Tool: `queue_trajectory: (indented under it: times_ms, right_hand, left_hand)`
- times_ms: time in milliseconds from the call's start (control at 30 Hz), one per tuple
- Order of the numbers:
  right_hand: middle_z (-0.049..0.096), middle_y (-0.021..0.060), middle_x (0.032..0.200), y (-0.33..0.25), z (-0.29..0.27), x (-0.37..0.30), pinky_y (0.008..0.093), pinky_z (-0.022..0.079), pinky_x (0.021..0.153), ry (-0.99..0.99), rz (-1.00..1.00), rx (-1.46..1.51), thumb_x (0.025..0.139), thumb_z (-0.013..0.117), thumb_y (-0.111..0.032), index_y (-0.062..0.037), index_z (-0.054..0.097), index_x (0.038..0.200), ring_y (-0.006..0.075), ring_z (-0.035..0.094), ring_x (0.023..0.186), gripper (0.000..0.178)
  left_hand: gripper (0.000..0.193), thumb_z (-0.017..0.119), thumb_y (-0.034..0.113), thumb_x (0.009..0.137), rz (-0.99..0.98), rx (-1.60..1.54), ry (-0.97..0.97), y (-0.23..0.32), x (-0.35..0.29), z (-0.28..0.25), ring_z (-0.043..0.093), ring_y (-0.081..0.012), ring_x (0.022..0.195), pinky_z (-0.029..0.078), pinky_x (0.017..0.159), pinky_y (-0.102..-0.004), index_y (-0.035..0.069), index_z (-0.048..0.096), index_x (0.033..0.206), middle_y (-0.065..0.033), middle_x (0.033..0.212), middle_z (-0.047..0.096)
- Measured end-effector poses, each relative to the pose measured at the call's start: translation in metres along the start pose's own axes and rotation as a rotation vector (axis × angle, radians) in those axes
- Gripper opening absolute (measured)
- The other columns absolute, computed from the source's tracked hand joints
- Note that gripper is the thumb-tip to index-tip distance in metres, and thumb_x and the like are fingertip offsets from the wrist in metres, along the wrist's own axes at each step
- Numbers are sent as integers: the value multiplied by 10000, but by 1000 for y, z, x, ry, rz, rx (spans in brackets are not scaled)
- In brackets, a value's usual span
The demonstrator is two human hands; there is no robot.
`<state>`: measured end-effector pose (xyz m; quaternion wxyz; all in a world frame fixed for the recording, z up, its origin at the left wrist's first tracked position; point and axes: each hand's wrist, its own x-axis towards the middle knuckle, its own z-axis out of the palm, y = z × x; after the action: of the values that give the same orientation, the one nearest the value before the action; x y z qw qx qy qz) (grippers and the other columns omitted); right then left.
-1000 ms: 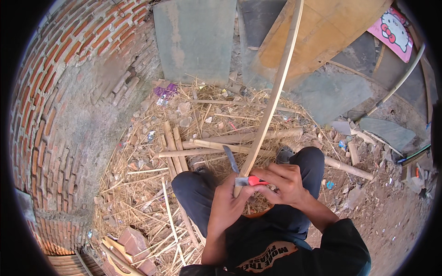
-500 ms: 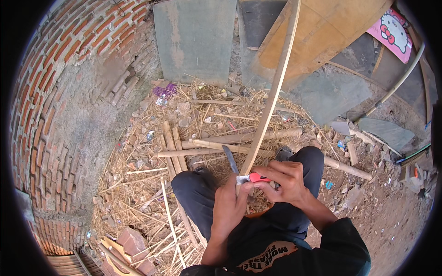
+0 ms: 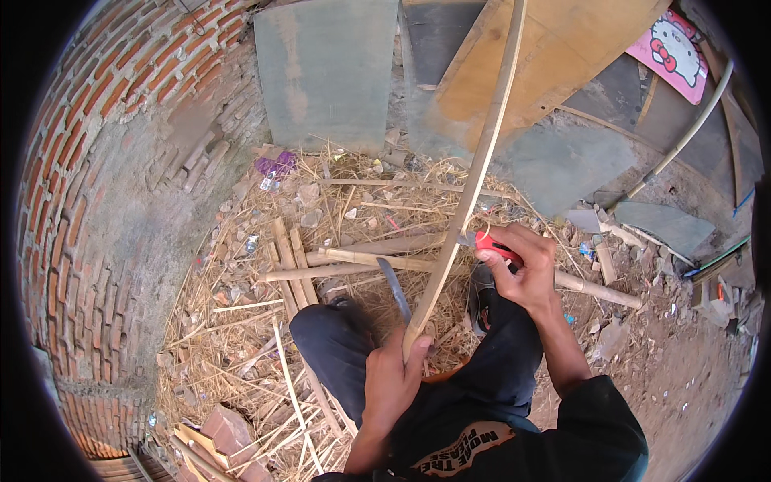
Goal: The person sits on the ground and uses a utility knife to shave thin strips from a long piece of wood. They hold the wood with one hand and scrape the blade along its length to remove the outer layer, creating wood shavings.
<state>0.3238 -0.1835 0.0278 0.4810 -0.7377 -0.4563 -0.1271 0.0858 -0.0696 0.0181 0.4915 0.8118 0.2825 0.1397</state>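
Observation:
A long, pale bamboo strip (image 3: 466, 201) runs from my lap up past the far edge of view. My left hand (image 3: 393, 373) is closed round its near end. Beside the strip, a dark curved knife blade (image 3: 392, 281) points away from me; its lower end is hidden at my left hand, so I cannot tell whether that hand also grips it. My right hand (image 3: 522, 261) is closed round a red-and-black cutter knife (image 3: 496, 247). The cutter's short metal tip meets the strip's right edge, well above my left hand, with a thin pale curl beside it.
Bamboo pieces (image 3: 377, 249) and straw (image 3: 233, 345) litter the ground between and left of my knees. A brick wall (image 3: 88, 201) rises at left. Flat boards (image 3: 329, 80) lean at the back, and a bamboo pole (image 3: 598, 289) lies to the right.
My right hand has moved up and right along the strip with the cutter, away from my left hand. My left hand still grips the near end, slightly lower in view.

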Motion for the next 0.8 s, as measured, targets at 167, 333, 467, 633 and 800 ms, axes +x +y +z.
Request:
queue_trajectory:
  times_ms: [167, 333, 467, 633, 800]
  right_hand:
    - [755, 128, 840, 11, 4, 0, 335, 564, 628, 1, -34, 24, 841, 876, -158, -30, 812, 1056, 261, 730, 687, 258]
    - [771, 143, 877, 20, 4, 13, 327, 575, 651, -9, 6, 31, 852, 865, -144, -16, 810, 1067, 253, 747, 723, 256]
    - [783, 157, 908, 34, 4, 24, 326, 579, 676, -15, 44, 44, 870, 851, -139, -2, 807, 1073, 247, 754, 743, 250]
    - [795, 177, 945, 64, 3, 46, 321, 588, 744, 25, 94, 115, 909, 846, -171, 20, 801, 1082, 234, 774, 811, 262]
    - [803, 183, 966, 74, 4, 64, 315, 593, 767, 9, 78, 97, 916, 844, -175, 25, 799, 1101, 224, 789, 854, 276]
  left_hand:
    - [358, 604, 326, 1104, -7, 41, 21, -3, -4, 0, 678, -473, 701, 501, 639, -484, -25, 630, 1044, -233, 710, 631]
    - [355, 606, 313, 1102, -41, 55, 26, -8, -13, -2, 667, -484, 700, 493, 636, -494, -22, 618, 985, -237, 703, 627]
    - [374, 630, 368, 1085, -72, 157, -1, -19, -18, -2, 695, -505, 746, 518, 643, -560, -3, 623, 1039, -268, 737, 682]
    - [377, 639, 369, 1077, -106, 135, -15, -27, -29, -2, 686, -518, 749, 511, 643, -569, -4, 633, 1026, -284, 736, 671]
    - [368, 641, 353, 1076, -100, 164, 18, -28, -33, -3, 683, -522, 747, 508, 639, -574, -11, 629, 1023, -292, 736, 666]
